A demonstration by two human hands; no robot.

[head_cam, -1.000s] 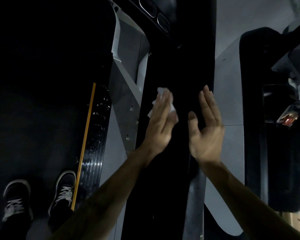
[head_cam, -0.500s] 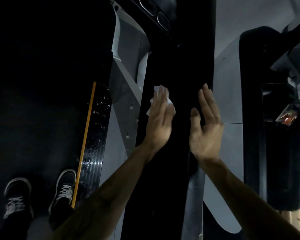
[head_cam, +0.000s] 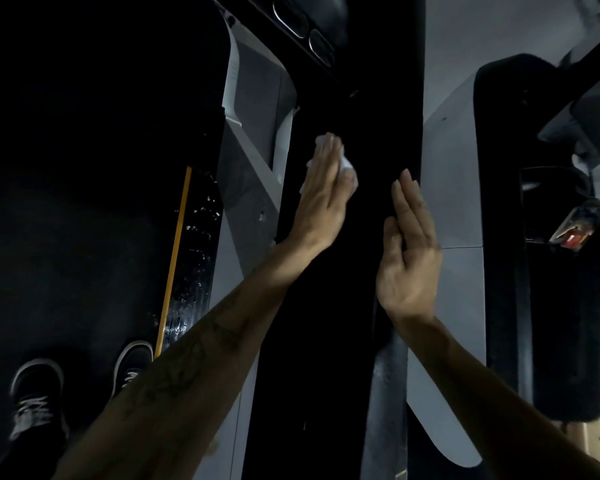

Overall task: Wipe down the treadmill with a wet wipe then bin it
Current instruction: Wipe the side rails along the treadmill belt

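Pressing one wet wipe [head_cam: 340,161] flat-fingered against one treadmill [head_cam: 326,306], left hand [head_cam: 321,199]; right hand [head_cam: 407,258] open, fingers straight.

Your black sneakers [head_cam: 84,389] with white laces stand at lower left; a second dark exercise machine [head_cam: 548,237] rises at right, a small red-lit panel [head_cam: 574,233] on it.

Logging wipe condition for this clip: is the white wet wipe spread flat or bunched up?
Bunched up. The white wet wipe shows crumpled, uneven edges around the straight fingers of the left hand pressing it on the black treadmill panel.
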